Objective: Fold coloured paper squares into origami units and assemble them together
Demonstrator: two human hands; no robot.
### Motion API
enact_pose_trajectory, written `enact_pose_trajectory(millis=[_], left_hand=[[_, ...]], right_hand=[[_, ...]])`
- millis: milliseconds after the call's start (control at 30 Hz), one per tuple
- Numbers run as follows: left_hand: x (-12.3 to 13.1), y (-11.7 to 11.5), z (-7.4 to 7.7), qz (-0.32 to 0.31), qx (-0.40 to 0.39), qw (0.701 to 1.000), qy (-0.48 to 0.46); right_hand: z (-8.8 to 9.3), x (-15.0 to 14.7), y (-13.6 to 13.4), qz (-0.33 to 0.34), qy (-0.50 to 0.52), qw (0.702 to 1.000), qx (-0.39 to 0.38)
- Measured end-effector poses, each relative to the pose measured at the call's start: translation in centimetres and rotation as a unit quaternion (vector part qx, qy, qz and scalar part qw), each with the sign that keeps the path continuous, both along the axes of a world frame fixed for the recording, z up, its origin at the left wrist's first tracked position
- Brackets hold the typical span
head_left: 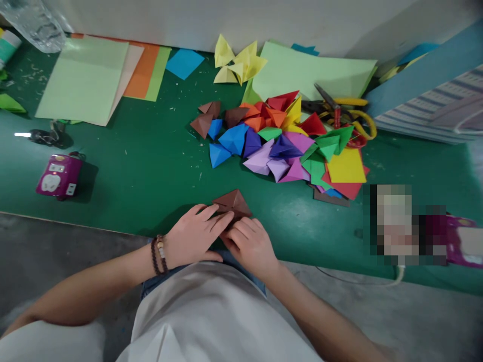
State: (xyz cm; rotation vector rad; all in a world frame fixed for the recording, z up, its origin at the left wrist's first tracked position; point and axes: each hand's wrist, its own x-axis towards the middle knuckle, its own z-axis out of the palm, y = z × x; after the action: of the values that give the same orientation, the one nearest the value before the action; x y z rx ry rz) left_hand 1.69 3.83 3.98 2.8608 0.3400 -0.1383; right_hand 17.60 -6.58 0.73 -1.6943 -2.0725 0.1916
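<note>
A piece of brown origami paper, folded with creases that meet near its middle, lies at the table's front edge. Stretched across its left and near side is my left hand, fingers extended over the paper and thumb apart. My right hand has its fingers curled together at the paper's near edge, gripping it there. Both hands cover the near part of the sheet, so its lower folds are hidden. Beyond it lie finished-looking brown folded pieces and blue folded pieces.
Folded pieces in several colours, such as purple ones, heap on the green table. Scissors and yellow square paper lie right. Paper sheets, a purple power adapter and keys are left. A blurred patch hides something.
</note>
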Motion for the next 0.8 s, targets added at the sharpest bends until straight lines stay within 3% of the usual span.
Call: enact_pose_trajectory(millis=[100, 233, 300, 467, 800], left_hand=[[-0.2, 0.0, 0.0, 0.002, 0.001, 1.0, 0.007], [-0.1, -1.6, -0.2, 0.016, 0.013, 1.0, 0.018], [0.3, -3.1, -0.3, 0.057, 0.034, 0.997, 0.032], [1.4, -6.4, -0.6, 0.152, 0.063, 0.985, 0.058], [1.5, -6.1, -0.3, 0.142, 0.069, 0.985, 0.064]], right_hand=[[0.4, 0.5, -0.8, -0.031, 0.091, 0.995, -0.013], [0.8, 2.5, -1.7, -0.191, 0.167, 0.967, -0.016], [0.8, 3.2, -2.0, -0.235, 0.174, 0.956, -0.012], [0.2, 2.2, -1.8, -0.216, 0.127, 0.967, -0.043], [0.0, 1.1, -0.3, -0.244, 0.085, 0.964, -0.054]])
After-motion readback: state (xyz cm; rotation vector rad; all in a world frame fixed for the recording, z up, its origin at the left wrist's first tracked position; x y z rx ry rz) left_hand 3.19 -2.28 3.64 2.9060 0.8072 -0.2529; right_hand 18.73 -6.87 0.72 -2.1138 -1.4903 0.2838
